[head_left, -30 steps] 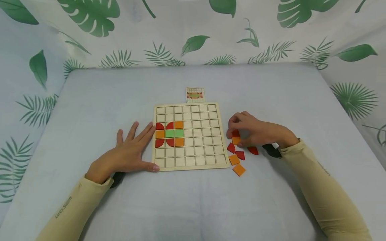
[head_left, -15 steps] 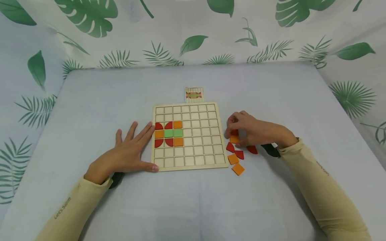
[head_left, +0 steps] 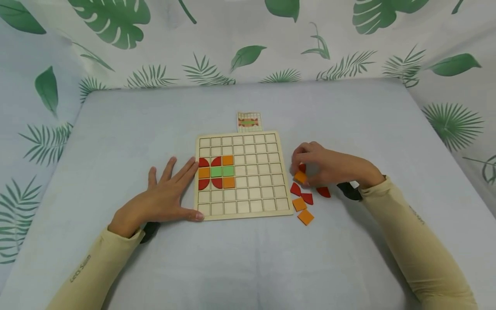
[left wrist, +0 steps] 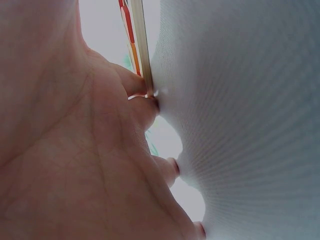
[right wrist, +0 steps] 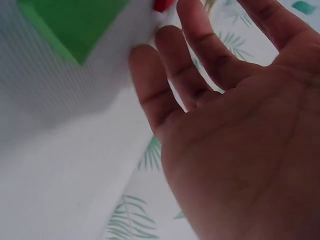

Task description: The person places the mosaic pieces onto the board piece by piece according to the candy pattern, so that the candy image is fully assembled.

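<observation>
In the head view a wooden grid board (head_left: 252,194) lies on the cloth, its left side filled with red quarter-circle, orange and green tiles. My left hand (head_left: 160,202) is spread flat at the board's left edge, thumb and fingertips touching it; the left wrist view shows fingers against the board's side. Right of the board, my right hand (head_left: 329,165) pinches a tilted orange square tile (head_left: 300,177) between thumb and fingers. A red piece (head_left: 302,167) shows just beyond it. The right wrist view shows a green tile (right wrist: 75,25) near the fingers, hidden from the head view.
Below the right hand lie red quarter-circle tiles, one (head_left: 296,189) close to the board, and two orange squares, the nearer one (head_left: 305,217) lowest. A small pattern card (head_left: 249,122) lies at the board's far edge. A leaf-print curtain (head_left: 248,38) hangs behind.
The orange tile lay flat under my right fingers and is now tilted up between them. My left hand and the board stay in place; the head view shifted slightly.
</observation>
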`<act>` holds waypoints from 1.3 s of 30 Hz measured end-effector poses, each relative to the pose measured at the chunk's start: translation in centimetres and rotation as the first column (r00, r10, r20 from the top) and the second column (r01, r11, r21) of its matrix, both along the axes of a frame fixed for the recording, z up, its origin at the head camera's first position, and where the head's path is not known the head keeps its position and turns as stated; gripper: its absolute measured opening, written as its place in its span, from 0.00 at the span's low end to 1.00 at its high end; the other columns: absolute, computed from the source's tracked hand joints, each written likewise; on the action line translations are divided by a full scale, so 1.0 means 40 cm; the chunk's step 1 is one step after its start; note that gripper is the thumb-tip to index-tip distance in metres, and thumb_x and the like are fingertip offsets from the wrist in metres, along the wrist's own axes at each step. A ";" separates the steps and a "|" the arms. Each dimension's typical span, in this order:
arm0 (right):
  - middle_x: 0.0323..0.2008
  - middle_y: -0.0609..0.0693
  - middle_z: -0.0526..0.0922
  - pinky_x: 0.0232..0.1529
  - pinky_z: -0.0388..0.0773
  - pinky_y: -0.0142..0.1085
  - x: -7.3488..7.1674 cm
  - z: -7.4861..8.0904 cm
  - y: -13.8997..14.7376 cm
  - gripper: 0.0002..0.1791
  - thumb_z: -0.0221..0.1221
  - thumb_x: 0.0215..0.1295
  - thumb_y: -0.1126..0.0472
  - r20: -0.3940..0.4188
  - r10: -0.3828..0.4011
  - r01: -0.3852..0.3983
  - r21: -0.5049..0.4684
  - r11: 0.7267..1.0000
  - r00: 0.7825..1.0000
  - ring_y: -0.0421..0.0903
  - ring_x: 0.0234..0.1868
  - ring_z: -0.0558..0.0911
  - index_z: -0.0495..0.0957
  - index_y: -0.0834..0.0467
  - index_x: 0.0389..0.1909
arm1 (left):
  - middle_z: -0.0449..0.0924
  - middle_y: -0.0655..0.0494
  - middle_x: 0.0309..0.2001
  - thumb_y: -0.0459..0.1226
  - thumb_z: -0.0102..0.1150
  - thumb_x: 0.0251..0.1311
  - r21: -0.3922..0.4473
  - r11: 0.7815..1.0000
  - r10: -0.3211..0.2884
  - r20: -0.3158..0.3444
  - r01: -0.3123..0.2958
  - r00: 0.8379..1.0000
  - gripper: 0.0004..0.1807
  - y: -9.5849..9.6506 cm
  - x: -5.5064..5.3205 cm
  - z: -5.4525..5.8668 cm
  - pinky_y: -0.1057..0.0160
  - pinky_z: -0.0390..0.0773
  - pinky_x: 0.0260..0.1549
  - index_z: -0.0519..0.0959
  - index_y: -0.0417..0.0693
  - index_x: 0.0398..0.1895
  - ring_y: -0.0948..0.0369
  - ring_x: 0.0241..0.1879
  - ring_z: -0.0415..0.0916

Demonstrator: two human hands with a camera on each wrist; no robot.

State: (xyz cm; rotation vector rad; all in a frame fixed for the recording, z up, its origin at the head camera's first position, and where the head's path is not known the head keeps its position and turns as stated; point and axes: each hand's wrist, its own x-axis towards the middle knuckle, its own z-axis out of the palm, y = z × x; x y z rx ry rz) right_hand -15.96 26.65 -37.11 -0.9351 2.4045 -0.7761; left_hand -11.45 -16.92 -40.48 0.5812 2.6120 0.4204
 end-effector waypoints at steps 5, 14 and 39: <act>0.50 0.48 0.81 0.54 0.76 0.48 -0.004 0.008 0.004 0.14 0.74 0.66 0.66 0.002 -0.138 0.138 -0.050 0.989 0.990 0.50 0.56 0.74 0.80 0.53 0.45 | 0.34 0.50 0.88 0.71 0.74 0.49 0.007 1.000 -0.003 0.003 0.003 1.000 0.76 0.001 0.001 0.000 0.20 0.22 0.68 0.40 0.50 0.89 0.35 0.83 0.21; 0.39 0.53 0.84 0.41 0.80 0.31 -0.005 0.004 -0.035 0.11 0.70 0.71 0.66 0.007 -0.390 0.384 -0.194 0.903 0.921 0.50 0.38 0.83 0.79 0.61 0.48 | 0.34 0.50 0.88 0.71 0.74 0.49 0.012 1.000 -0.006 -0.002 0.006 1.000 0.76 0.001 0.001 0.000 0.20 0.22 0.68 0.41 0.49 0.89 0.34 0.83 0.22; 0.43 0.54 0.89 0.51 0.77 0.45 -0.081 0.006 -0.215 0.07 0.68 0.72 0.65 0.187 -0.339 0.376 -0.218 0.901 0.922 0.51 0.45 0.84 0.85 0.61 0.47 | 0.34 0.50 0.88 0.71 0.75 0.49 0.001 1.000 -0.004 -0.012 0.004 1.000 0.76 -0.001 0.000 0.000 0.19 0.24 0.67 0.41 0.48 0.89 0.33 0.83 0.23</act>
